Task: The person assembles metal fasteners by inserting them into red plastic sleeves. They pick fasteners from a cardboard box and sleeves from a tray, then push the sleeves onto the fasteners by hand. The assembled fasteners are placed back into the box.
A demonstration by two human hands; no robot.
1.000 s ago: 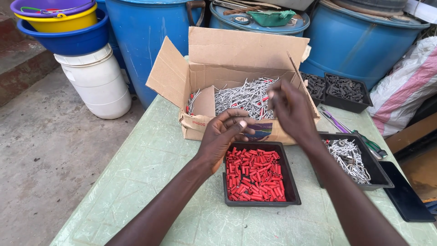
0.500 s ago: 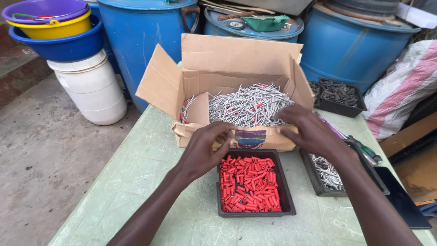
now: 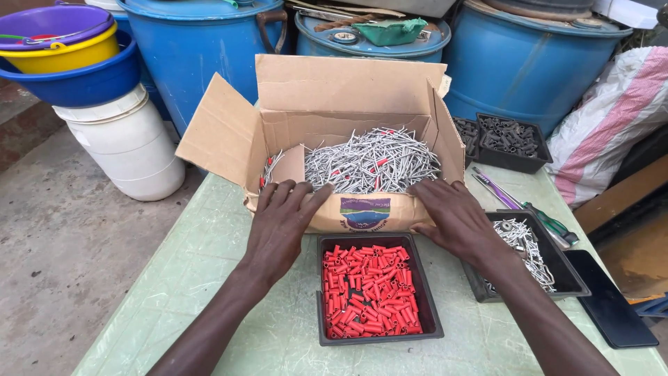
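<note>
Pale green tabletop (image 3: 209,278) filled the near view, with bare room at 7 o'clock and its left edge dropping to a concrete floor (image 3: 56,264). Nearest, at 6 o'clock, sat a black tray of red plastic caps (image 3: 372,289), its front rim close to the frame's lower edge. At 4 o'clock a second black tray of grey wire pieces (image 3: 539,261) was partly covered by the right forearm, and beyond it a dark flat slab (image 3: 609,303) lay at the table's right edge. The left hand (image 3: 282,226) lay flat, fingers spread, against the front wall of the cardboard box (image 3: 348,97), gripping nothing. The right hand (image 3: 452,216) pressed the same wall at its right corner, fingers likewise open. That box stood at 12 o'clock, just behind the red tray, flaps up, heaped with grey metal pins (image 3: 372,163); its depth was hidden. Two small trays of dark parts (image 3: 511,139) sat at 2 o'clock, their contents hard to make out. Farthest, blue drums (image 3: 202,56) and a white bucket (image 3: 129,146) crowded the back, tops cut off.
</note>
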